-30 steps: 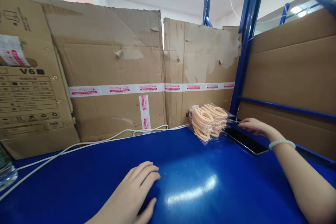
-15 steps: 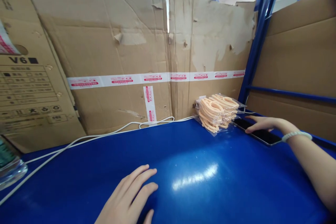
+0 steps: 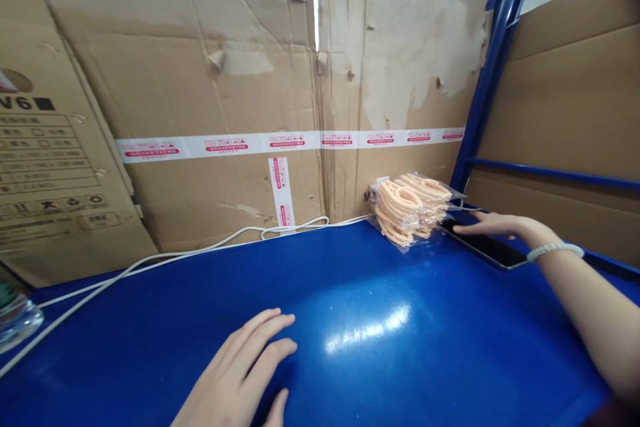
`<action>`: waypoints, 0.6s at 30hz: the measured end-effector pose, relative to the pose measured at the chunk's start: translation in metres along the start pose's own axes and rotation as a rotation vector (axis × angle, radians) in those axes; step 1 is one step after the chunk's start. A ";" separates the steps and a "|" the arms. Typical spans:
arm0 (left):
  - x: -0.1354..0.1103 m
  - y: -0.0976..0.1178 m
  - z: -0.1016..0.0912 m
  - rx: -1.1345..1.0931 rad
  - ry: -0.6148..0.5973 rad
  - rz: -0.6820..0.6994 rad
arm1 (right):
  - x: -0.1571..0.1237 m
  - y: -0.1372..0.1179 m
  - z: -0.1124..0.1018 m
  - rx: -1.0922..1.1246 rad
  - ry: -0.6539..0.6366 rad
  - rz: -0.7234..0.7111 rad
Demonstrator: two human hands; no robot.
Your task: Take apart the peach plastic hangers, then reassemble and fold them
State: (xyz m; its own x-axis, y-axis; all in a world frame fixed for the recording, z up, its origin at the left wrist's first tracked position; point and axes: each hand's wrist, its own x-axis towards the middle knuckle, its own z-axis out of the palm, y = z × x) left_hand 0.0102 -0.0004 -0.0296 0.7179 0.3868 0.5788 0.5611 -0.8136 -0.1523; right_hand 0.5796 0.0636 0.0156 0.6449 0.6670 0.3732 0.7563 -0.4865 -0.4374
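Note:
My left hand (image 3: 240, 370) hovers over or rests lightly on the blue surface (image 3: 345, 373) at the lower middle, fingers apart and holding nothing. Out to the right, my right hand (image 3: 505, 227), with a pale beaded bracelet (image 3: 555, 250) on its wrist, reaches over a black phone (image 3: 487, 248) lying flat. Its fingers are stretched out, and its thumb or a finger is at the phone's upper face; whether it presses there I cannot tell. Just left of the phone sits a stack of peach-coloured looped bands (image 3: 407, 203) in clear plastic bags.
Cardboard sheets (image 3: 240, 100) stand along the back, crossed by white-and-red tape (image 3: 225, 144). White cables (image 3: 165, 256) run along their foot. A clear bottle (image 3: 20, 320) is at the left edge. A blue rack post (image 3: 493, 67) rises at the right.
My right hand has shifted slightly left and farther back over the phone. My left hand has hardly moved. The whole view has turned a little.

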 end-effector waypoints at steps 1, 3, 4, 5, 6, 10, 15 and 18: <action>0.000 0.000 0.000 -0.002 -0.005 -0.008 | 0.002 -0.004 -0.001 0.019 0.003 0.023; 0.001 0.001 -0.001 -0.011 -0.004 -0.015 | 0.004 -0.013 -0.003 0.080 0.066 0.063; 0.000 0.001 -0.001 -0.016 -0.003 -0.017 | 0.004 -0.017 -0.003 0.112 0.126 0.070; 0.000 0.001 -0.001 -0.021 -0.002 -0.017 | 0.003 -0.021 -0.004 0.145 0.193 0.069; 0.000 0.001 -0.001 -0.024 -0.003 -0.020 | 0.001 -0.025 -0.004 0.181 0.256 0.060; -0.002 -0.001 -0.001 -0.026 -0.013 -0.015 | -0.012 -0.038 -0.002 0.336 0.412 -0.019; -0.001 0.000 -0.002 -0.016 -0.023 -0.010 | -0.024 -0.052 -0.004 0.493 0.589 -0.134; 0.001 0.001 -0.002 -0.023 -0.031 -0.018 | -0.036 -0.068 -0.010 0.546 0.721 -0.234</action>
State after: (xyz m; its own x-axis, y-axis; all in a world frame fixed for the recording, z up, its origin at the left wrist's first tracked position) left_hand 0.0108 -0.0018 -0.0272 0.7203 0.4144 0.5563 0.5646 -0.8161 -0.1231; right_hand 0.5065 0.0671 0.0403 0.5333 0.1141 0.8382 0.8373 0.0703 -0.5422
